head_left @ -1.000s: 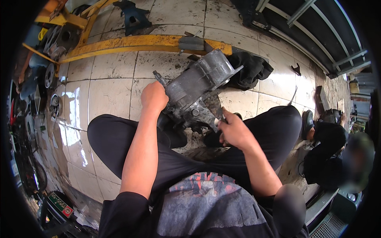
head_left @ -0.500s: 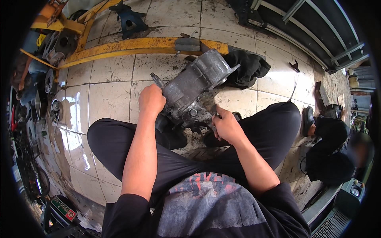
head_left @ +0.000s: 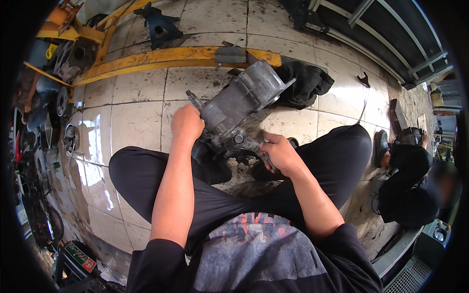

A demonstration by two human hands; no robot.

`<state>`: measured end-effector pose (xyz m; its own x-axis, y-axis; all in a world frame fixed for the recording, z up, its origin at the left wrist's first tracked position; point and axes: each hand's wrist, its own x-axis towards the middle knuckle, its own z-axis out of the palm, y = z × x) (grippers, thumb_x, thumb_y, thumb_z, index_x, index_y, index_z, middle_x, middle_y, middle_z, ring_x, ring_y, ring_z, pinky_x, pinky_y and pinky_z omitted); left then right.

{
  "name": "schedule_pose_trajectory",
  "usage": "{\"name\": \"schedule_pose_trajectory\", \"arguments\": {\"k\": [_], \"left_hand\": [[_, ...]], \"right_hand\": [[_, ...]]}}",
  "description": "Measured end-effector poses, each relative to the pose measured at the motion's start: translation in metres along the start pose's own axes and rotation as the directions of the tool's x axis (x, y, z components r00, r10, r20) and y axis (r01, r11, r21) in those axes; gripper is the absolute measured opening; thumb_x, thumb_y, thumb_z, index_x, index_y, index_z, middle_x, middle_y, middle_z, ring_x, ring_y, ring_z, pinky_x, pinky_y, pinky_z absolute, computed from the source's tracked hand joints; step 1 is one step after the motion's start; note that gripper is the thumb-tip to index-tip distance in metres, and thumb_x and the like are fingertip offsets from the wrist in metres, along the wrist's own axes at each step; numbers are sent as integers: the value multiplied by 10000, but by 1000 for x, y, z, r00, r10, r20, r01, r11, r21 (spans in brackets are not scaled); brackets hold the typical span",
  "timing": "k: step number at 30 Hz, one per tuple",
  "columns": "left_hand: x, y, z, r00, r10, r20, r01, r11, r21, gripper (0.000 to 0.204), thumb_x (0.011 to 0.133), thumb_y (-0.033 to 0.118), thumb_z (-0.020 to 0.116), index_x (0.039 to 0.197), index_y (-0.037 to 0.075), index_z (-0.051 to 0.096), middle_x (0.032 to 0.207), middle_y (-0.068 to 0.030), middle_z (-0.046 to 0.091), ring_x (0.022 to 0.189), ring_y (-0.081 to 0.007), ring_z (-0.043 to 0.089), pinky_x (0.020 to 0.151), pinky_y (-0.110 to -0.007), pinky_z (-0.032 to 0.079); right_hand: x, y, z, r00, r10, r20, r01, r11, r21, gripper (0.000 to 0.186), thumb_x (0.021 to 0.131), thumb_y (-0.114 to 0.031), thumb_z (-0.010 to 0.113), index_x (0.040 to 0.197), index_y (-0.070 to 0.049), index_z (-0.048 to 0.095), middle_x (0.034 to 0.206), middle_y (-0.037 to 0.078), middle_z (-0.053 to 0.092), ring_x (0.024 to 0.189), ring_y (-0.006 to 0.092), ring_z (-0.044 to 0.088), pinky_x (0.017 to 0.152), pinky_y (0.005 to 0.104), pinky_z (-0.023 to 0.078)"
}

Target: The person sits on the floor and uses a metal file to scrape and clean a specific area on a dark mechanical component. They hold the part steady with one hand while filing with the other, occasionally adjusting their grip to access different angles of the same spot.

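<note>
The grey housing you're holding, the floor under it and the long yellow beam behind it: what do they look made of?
Grey housing: looks like cast metal, probably aluminium; dull, grimy grey with ribs and bosses. Left hand and right hand grip it. Floor: glazed pale tiles, glossy glare, dark grout lines, dirt-stained. Yellow beam: painted steel by the look, paint chipped and soiled.

Single head view, looking steeply down, close.
</note>
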<state>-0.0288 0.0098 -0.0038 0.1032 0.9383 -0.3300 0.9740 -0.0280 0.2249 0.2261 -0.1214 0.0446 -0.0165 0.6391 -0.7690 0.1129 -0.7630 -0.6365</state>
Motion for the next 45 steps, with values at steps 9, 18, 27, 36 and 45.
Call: {"name": "schedule_pose_trajectory", "arguments": {"k": [9, 18, 27, 36, 45], "left_hand": [[1, -2, 2, 999, -30, 10, 31, 999, -35, 210, 807, 137, 837, 994, 46, 811, 1016, -196, 777, 1025, -376, 739, 890, -471, 596], [0, 3, -6, 999, -12, 45, 12, 1000, 6, 229, 817, 153, 845, 1020, 54, 815, 1015, -192, 778, 1011, -378, 741, 889, -473, 593], [2, -1, 0, 1000, 7, 18, -7, 1000, 17, 224, 819, 164, 847, 1009, 50, 813, 1000, -193, 776, 1005, -383, 740, 882, -477, 593], [2, 0, -4, 1000, -1, 26, 1, 1000, 4, 216, 800, 149, 846, 990, 51, 820, 1007, -199, 775, 1000, -382, 741, 888, -478, 595], [2, 0, -7, 999, -26, 41, 27, 999, -24, 220, 795, 158, 843, 987, 52, 823, 1001, -198, 775, 1003, -384, 738, 888, -476, 595]], "right_hand": [[-2, -2, 5, 996, -37, -76, 34, 998, -50, 593, 1031, -81, 478, 1581, 101, 351, 735, 136, 654, 504, 192, 611, 494, 352, 509], [-4, -4, 15, 993, -65, -97, 46, 982, -183, 626, 1023, -95, 474, 1606, 77, 326, 658, 115, 649, 506, 192, 627, 478, 348, 514], [-8, -8, 27, 992, -89, -84, 60, 952, -300, 641, 1006, -115, 464, 1603, 80, 332, 620, 129, 643, 479, 211, 616, 514, 366, 523], [-9, -24, 24, 999, -38, 24, 42, 983, -180, 664, 972, -83, 434, 1592, 117, 304, 643, 150, 657, 495, 235, 630, 496, 386, 504], [-16, -52, 27, 999, -24, 31, 36, 890, -455, 726, 893, -44, 419, 1549, 219, 252, 712, 236, 708, 587, 312, 715, 595, 408, 579]]}}
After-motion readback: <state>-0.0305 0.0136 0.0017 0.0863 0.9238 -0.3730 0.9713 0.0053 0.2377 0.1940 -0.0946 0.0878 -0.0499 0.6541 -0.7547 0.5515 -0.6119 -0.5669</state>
